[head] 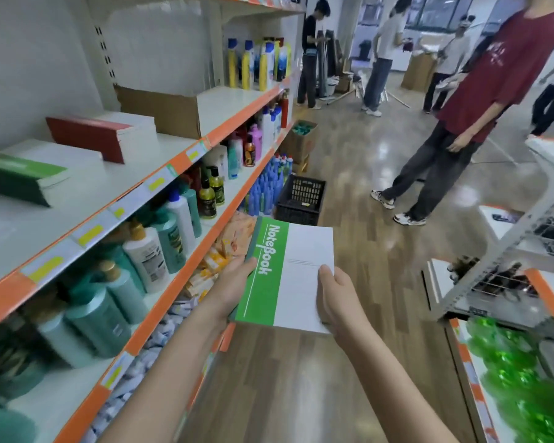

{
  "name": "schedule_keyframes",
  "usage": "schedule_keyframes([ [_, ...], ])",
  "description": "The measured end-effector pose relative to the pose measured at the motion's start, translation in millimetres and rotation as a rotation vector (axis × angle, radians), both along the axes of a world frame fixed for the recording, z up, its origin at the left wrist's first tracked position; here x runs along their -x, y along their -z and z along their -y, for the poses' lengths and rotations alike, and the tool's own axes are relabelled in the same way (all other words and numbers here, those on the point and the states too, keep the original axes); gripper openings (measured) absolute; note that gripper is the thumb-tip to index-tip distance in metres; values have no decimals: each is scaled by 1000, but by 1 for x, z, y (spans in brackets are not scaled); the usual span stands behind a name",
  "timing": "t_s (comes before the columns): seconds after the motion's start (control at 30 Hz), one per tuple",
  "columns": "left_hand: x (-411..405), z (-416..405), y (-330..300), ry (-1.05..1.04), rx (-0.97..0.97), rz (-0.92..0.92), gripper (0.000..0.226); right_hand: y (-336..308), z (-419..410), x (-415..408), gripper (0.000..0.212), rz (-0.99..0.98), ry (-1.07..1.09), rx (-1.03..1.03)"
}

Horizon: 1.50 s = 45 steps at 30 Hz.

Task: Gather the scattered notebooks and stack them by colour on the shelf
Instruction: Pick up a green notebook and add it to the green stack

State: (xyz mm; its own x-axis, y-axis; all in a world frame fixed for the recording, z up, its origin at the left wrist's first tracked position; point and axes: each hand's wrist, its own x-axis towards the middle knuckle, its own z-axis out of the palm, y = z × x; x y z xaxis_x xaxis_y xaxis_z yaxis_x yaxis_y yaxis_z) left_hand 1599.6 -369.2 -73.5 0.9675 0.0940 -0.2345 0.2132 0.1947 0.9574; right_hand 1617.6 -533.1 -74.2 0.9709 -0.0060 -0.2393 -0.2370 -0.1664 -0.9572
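I hold a green-and-white notebook (288,273) flat in front of me over the aisle floor. My left hand (234,282) grips its green spine edge from the left. My right hand (336,298) pinches its white near-right corner, thumb on top. On the white shelf (115,180) to my left lies a stack of green notebooks (29,174), and behind it a stack of red notebooks (103,132). Both stacks sit above the height of the notebook in my hands.
A cardboard box (163,110) sits on the same shelf past the red stack. Lower shelves hold shampoo bottles (160,247). A black crate (301,199) stands on the floor ahead. A person in a red shirt (480,91) stands in the aisle; a wire rack (509,266) is at right.
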Motion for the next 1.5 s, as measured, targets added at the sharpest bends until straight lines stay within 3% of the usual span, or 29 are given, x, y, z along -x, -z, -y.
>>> schedule_keyframes([
  [0.43, -138, -57, 4, -195, -36, -40, 25, -7, -57, -164, 35, 11, -186, 51],
  [0.73, -161, -126, -10, -622, -94, -83, 19, -20, -153, -237, 34, 63, -550, 78],
  [0.83, -161, -142, -18, -811, -83, -101, 22, -27, -185, -262, 17, 82, -682, 100],
  [1.0, -156, -155, -25, -1056, -28, -95, 22, -35, -234, -280, 28, 80, -930, 79],
  [1.13, -147, -159, -25, -1232, 2, -161, 52, -37, -260, -287, 39, 62, -1110, 71],
  [1.23, -142, -157, -26, -1315, 19, -149, 43, -37, -272, -288, 47, 30, -1204, 59],
  [1.4, -134, -150, -27, -1475, 43, -151, 35, -36, -288, -287, 36, 60, -1333, 41],
  [1.5, -129, -150, -29, -1525, 43, -183, 42, -37, -297, -282, 40, 24, -1382, 27],
])
